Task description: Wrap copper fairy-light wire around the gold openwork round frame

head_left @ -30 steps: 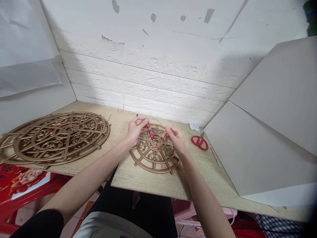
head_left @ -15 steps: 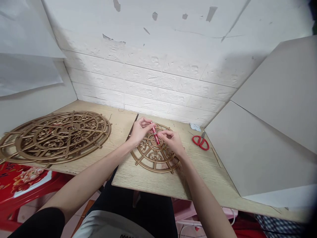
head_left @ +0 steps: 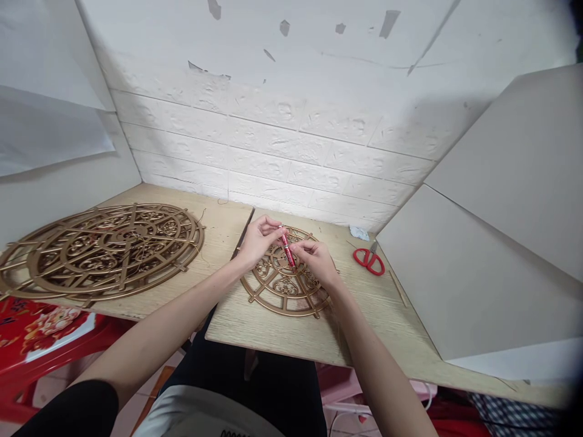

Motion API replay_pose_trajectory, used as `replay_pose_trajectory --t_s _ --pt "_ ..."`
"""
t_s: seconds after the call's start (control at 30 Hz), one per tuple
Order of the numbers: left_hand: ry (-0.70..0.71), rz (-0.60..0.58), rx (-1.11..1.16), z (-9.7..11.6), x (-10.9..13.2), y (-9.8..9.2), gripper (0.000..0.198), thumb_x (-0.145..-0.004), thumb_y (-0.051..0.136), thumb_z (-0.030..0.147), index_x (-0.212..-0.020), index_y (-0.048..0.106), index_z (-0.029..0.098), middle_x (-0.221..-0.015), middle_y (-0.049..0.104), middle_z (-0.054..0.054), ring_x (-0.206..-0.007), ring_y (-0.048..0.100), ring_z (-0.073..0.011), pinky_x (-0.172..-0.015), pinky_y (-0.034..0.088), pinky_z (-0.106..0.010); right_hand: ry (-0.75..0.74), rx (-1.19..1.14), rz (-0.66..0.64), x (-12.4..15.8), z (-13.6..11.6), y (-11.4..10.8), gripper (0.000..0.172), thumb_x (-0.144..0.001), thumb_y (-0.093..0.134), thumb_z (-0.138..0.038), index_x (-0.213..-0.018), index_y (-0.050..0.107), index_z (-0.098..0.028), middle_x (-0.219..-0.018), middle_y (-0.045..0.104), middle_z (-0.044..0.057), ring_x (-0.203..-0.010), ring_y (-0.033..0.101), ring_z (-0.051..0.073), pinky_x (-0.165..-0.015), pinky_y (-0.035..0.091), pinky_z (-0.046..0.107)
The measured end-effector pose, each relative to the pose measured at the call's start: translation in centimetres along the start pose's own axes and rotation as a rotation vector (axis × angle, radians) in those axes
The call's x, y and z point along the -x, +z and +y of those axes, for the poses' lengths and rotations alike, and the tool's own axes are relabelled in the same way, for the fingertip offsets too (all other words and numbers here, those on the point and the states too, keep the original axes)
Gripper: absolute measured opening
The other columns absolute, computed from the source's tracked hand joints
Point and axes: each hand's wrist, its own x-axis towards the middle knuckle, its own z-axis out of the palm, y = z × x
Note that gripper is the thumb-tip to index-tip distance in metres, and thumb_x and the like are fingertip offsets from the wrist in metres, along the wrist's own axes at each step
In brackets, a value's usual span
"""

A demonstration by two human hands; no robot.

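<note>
The red tube [head_left: 286, 246] is located at the centre of the frame, just below mid-height, over the gold openwork disc [head_left: 285, 286]. Its long axis runs steeply from upper left to lower right; the lower end points down and slightly right, toward the disc's hub. Contact between that end and the disc cannot be determined, nor can any tilt toward or away from the viewer.

The fingers of the left hand [head_left: 259, 244] are clamped on the upper end of the tube and cover part of it. The fingers of the right hand [head_left: 317, 261] are drawn in at the tube's right side, near its middle; whether they grip the tube or a fine strand is too small to tell. Both hands hide the disc's upper left and right portions.

The disc lies flat on the desk [head_left: 255, 325]. A stack of gold discs [head_left: 130, 235] occupies the left of the frame; the frame edge cuts it off, and its lower layers are largely hidden. Scissors [head_left: 368, 262] with red handles lie right of centre, blades toward the upper right. At lower left, a red stool [head_left: 50, 331] is partly covered by the desk and cropped.
</note>
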Motion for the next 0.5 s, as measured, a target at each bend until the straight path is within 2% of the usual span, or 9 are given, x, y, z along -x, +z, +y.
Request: replay_pose_trajectory --t_s 0.17,0.5 --pt "-0.012 0.024 0.026 0.18 0.03 0.14 0.031 -0.061 0.076 0.031 -0.077 0.053 0.016 -0.077 0.068 -0.008 -0.071 0.066 -0.0190 -0.057 0.054 -0.027 -0.006 0.005 0.007 -0.01 -0.22 0.08 0.034 -0.075 0.061 -0.048 -0.073 0.067 -0.015 -0.052 0.051 -0.002 -0.049 0.040 0.010 -0.047 0.032 0.023" --pt "-0.046 0.054 0.042 0.56 0.05 0.21 0.035 -0.060 0.076 0.032 -0.078 0.052 0.014 -0.078 0.069 -0.006 -0.078 0.067 -0.0195 -0.058 0.055 -0.026 0.021 -0.019 0.017 0.06 -0.27 0.05 0.035 -0.075 0.061 -0.048 -0.078 0.068 -0.013 -0.056 0.053 -0.001 -0.050 0.041 0.009 -0.049 0.032 0.023"
